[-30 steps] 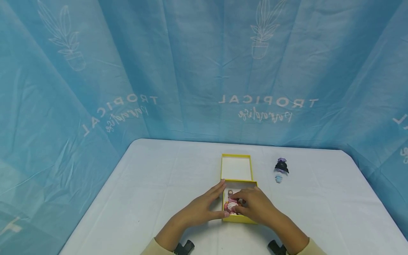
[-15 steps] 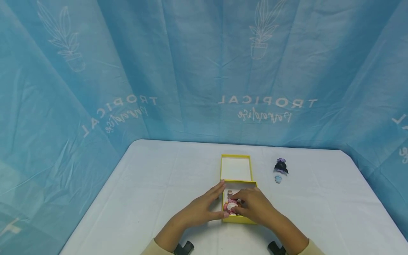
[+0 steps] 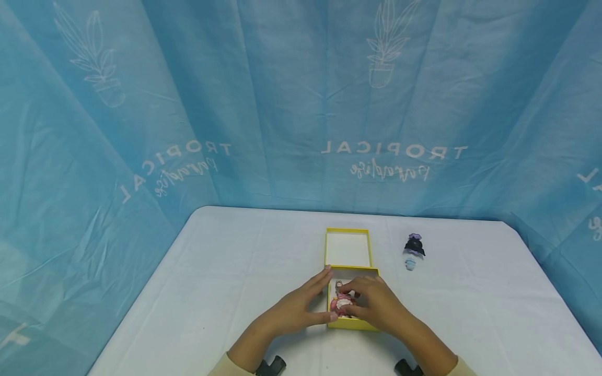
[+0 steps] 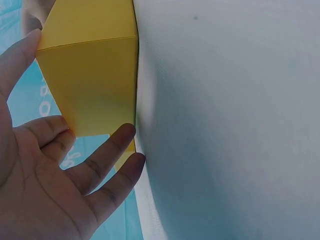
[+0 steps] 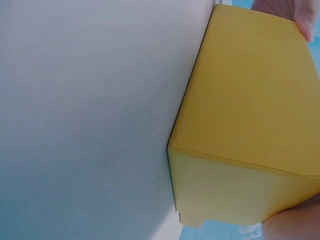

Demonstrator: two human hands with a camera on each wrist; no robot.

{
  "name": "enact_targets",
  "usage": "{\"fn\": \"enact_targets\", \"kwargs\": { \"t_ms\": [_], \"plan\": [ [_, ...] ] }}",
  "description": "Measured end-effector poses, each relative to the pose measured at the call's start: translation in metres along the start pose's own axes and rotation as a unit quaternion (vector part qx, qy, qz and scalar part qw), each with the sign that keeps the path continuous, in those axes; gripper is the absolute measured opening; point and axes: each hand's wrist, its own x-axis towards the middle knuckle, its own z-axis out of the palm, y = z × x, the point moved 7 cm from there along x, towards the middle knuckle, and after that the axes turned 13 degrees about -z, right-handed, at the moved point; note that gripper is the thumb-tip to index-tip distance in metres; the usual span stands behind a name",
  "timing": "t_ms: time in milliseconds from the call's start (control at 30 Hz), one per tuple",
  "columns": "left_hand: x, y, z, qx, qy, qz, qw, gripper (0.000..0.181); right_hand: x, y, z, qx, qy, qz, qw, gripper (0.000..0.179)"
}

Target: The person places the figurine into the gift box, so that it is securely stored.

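A yellow box (image 3: 352, 324) with white inside sits on the white table, its lid folded back behind it. In it lies a small doll (image 3: 340, 304) in a pink dress with a white front. My right hand (image 3: 380, 305) reaches over the box's right side and pinches the doll between thumb and fingers, covering part of it. My left hand (image 3: 292, 312) rests along the box's left wall, thumb at the near corner, fingers extended to the far corner. The left wrist view shows these fingers (image 4: 100, 167) spread beside the yellow wall (image 4: 90, 90). In the right wrist view the box (image 5: 250, 90) hides most of my right hand.
The open lid (image 3: 349, 248) lies flat on the table (image 3: 235, 250) behind the box. To the right are a black-and-purple doll outfit piece (image 3: 415, 245) and a small light-blue piece (image 3: 411, 265). A blue printed curtain (image 3: 282, 104) hangs behind the table.
Almost nothing differs: the fingers of my right hand shift slightly on the doll. The left hand and the box hold still.
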Motion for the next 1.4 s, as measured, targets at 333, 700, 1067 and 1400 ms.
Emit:
{"fn": "enact_targets", "kwargs": {
  "t_ms": [333, 700, 1067, 1400],
  "plan": [
    [0.001, -0.001, 0.000, 0.000, 0.003, 0.004, 1.0000, 0.092, 0.000, 0.007, -0.003, 0.121, 0.026, 0.018, 0.9922, 0.028],
    [0.001, 0.000, 0.001, -0.002, 0.001, -0.001, 1.0000, 0.092, -0.004, 0.015, -0.006, 0.182, 0.044, 0.063, 0.9804, 0.024],
    [0.000, 0.001, 0.000, -0.002, 0.001, -0.005, 1.0000, 0.092, -0.007, 0.020, -0.013, 0.191, 0.057, 0.116, 0.9731, 0.024],
    [0.001, 0.002, 0.001, 0.000, 0.001, -0.010, 0.9999, 0.092, -0.013, 0.028, -0.031, 0.208, 0.116, 0.124, 0.9633, 0.019]
  ]
}}
